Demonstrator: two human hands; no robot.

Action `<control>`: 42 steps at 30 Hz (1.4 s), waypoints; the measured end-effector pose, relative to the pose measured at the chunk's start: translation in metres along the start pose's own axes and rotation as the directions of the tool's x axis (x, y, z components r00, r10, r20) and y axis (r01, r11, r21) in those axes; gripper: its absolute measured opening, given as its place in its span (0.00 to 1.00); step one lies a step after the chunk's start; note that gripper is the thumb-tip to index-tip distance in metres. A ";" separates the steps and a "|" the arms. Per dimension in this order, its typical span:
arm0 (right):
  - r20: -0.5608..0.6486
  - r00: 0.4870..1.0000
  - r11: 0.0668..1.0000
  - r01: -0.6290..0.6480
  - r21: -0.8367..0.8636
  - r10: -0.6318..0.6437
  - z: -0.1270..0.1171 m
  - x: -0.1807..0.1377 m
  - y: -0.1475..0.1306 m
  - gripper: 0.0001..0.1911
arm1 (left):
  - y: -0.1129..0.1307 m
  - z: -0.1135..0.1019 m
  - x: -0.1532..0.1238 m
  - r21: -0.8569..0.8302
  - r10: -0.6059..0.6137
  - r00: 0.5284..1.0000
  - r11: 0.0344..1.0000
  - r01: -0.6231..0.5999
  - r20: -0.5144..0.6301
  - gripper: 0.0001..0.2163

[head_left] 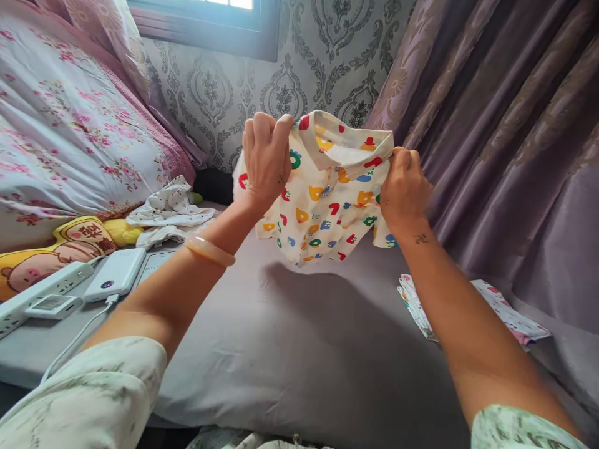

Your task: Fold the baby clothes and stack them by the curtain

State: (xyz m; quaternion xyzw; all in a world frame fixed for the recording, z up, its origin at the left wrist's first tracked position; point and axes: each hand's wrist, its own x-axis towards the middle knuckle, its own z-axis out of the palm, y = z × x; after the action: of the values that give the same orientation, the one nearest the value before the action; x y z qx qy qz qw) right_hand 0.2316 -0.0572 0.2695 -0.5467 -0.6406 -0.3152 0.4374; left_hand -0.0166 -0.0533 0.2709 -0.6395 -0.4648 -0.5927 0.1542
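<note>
A small cream shirt (pixel 322 206) printed with red, yellow, blue and green shapes hangs upright in the air above the grey bed sheet (pixel 281 349). My left hand (pixel 266 153) is closed on its left shoulder beside the collar. On the other side of the collar, my right hand (pixel 406 184) grips the right shoulder. Between the two hands the collar stands open, and the front hangs down with its hem just over the sheet. My fingertips are hidden behind the cloth.
At left lie a power strip (pixel 47 293), a white power bank (pixel 115 274) with a cable, a yellow cartoon cushion (pixel 70 249) and a crumpled dotted white garment (pixel 173 209). Folded printed clothes (pixel 508 308) rest at right, near the purple curtain (pixel 505 156).
</note>
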 end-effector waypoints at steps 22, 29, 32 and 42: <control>0.832 0.515 0.957 -0.072 0.282 -0.206 0.024 0.001 0.038 0.13 | -0.071 0.027 0.004 0.210 0.192 0.691 0.866 -0.453 0.697 0.16; 0.901 0.431 0.995 0.095 0.005 -0.046 0.119 -0.093 0.053 0.18 | -0.144 0.115 -0.115 0.229 0.001 0.640 0.933 -0.277 0.768 0.13; 0.908 0.418 0.990 0.136 -0.030 -0.030 0.132 -0.123 0.052 0.19 | -0.150 0.126 -0.151 0.285 -0.073 0.695 0.938 -0.195 0.715 0.14; 0.910 0.414 0.985 0.158 -0.075 0.003 0.172 -0.163 0.059 0.19 | -0.180 0.154 -0.192 0.300 -0.060 0.732 0.932 -0.202 0.679 0.16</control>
State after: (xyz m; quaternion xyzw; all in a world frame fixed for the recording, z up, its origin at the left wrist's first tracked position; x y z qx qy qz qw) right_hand 0.2555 0.0377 0.0458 -0.6310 -0.7742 -0.0373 -0.0346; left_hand -0.0361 0.0764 -0.0043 -0.7901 -0.5621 -0.2187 0.1094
